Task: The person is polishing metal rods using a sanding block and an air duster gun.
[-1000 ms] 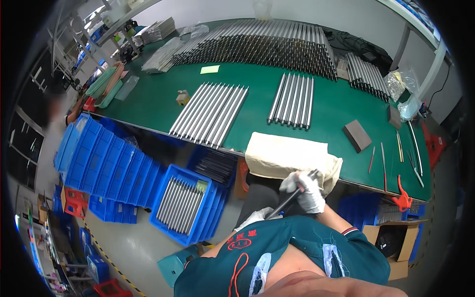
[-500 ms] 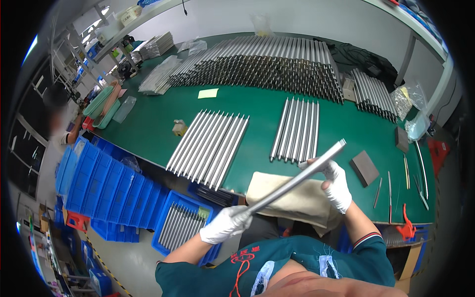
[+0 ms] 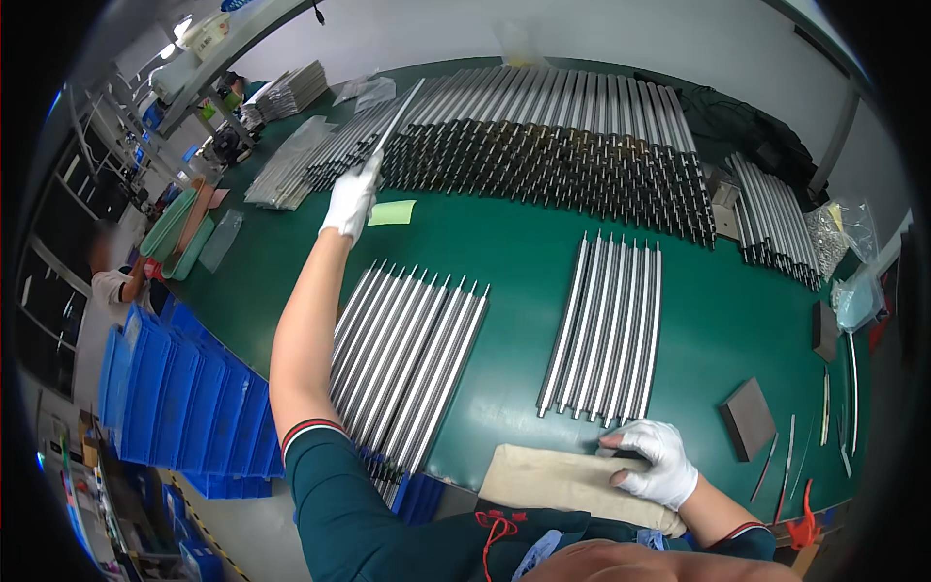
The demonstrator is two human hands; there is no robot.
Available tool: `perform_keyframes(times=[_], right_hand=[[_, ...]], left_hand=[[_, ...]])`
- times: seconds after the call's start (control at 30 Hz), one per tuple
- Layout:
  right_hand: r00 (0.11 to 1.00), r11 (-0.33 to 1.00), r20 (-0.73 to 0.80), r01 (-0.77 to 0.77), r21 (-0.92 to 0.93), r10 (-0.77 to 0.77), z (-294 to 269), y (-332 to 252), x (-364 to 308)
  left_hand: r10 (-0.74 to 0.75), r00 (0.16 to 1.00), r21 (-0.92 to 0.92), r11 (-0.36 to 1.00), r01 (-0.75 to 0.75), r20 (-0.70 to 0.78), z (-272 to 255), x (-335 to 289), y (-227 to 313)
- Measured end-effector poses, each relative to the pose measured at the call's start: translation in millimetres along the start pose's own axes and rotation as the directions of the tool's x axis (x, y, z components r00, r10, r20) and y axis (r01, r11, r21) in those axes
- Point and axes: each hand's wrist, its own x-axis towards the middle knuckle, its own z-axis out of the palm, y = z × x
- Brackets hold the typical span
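Held rod | I read axis slanting away-right from left hand, clasping near end | right hand farther, fingers parted

Odds and ends around the green bench, bins crowding its left side.
From where I stand, nested blue bins lean below the left edge, and a co-worker is just beyond them, near the green trays. A yellow-green note lies flat toward the back; above the far left corner runs a pale shelf. Over on the right, a grey-brown block sits near some slim tools, with a red clamp at the front edge. Clear bags bunch farther back, and black cables tangle by the wall.
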Motion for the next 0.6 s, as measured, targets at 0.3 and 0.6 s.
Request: perform_keyframes(times=[0.3,0.6], right_hand=[[0.999,0.997,0.026,-0.038,0.070,0.036,-4.2,1.6,-1.9],[1.000,0.999,0.023,-0.008,0.051,0.007,-2.1,1.3,0.9]], left_hand=[[0.113,0.991,0.359,0.930,-0.079,-0.077,30.8,86.1,-6.9],[0.395,0.848,0.485,0.853,-0.194,-0.355,70.5,49.5,-25.2]])
